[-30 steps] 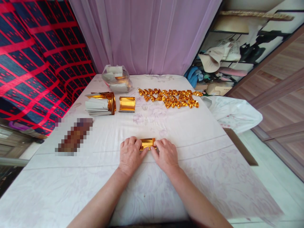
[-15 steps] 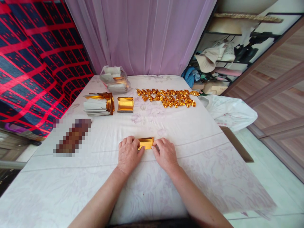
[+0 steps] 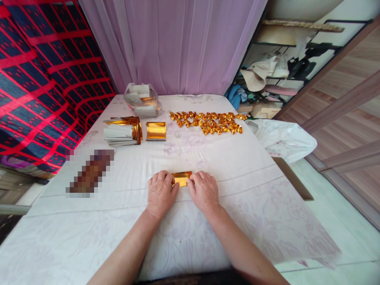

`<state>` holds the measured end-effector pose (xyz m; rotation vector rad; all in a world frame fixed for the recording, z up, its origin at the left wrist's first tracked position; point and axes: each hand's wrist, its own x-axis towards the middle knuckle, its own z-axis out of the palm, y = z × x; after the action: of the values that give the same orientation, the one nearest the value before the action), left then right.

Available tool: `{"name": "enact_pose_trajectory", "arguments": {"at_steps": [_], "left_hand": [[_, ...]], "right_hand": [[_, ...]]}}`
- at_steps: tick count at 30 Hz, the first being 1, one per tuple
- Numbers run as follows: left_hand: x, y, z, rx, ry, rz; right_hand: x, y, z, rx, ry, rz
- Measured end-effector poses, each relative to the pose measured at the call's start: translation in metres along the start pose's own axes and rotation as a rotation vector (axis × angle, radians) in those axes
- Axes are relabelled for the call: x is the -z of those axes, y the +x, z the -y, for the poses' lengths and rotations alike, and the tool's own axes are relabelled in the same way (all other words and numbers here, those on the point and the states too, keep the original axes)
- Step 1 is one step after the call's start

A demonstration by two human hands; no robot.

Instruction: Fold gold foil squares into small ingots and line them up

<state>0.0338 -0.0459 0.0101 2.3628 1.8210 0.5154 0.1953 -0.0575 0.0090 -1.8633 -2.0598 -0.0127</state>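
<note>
Everything I work on lies on the table (image 3: pixel 267 206) under its pale flowered cloth, which gives me a flat bed to press against; beyond my grip and to the right the folded gold pieces (image 3: pixel 208 122) lie in loose rows, I judge so they stay apart from the unfolded stock; beyond and to the left sit the stack of paper sheets (image 3: pixel 121 132), a flat gold sheet (image 3: pixel 156 131) just beside it, and a clear bag (image 3: pixel 142 99) further back — all within reach yet well apart from my hands. My left hand (image 3: pixel 160 193) and right hand (image 3: pixel 203 191) rest knuckles-up on the cloth, close together; between them lies the gold foil paper (image 3: pixel 181 178), fingers curled down and pinching its two ends — neither hand spread open, both closed on the foil.
</note>
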Motion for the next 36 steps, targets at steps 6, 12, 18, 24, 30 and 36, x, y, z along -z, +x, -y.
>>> {"name": "enact_pose_trajectory", "arguments": {"at_steps": [6, 12, 18, 24, 30, 36], "left_hand": [[0.000, 0.000, 0.000, 0.011, 0.003, 0.019], [0.000, 0.000, 0.001, 0.003, -0.008, 0.005], [0.001, 0.001, 0.000, 0.009, -0.016, 0.013], [0.000, 0.000, 0.000, 0.003, -0.007, -0.008], [0.000, 0.000, 0.000, 0.012, 0.013, 0.012], [0.000, 0.000, 0.002, 0.012, 0.000, 0.023]], "right_hand": [[-0.007, 0.010, 0.015, -0.019, -0.018, 0.052], [-0.009, 0.005, 0.002, -0.069, -0.066, 0.023], [-0.006, 0.002, -0.013, -0.127, -0.110, -0.022], [-0.002, -0.002, -0.008, -0.070, -0.104, -0.069], [-0.009, -0.005, 0.013, 0.039, -0.063, 0.038], [-0.006, -0.008, -0.005, -0.033, -0.053, 0.042]]}}
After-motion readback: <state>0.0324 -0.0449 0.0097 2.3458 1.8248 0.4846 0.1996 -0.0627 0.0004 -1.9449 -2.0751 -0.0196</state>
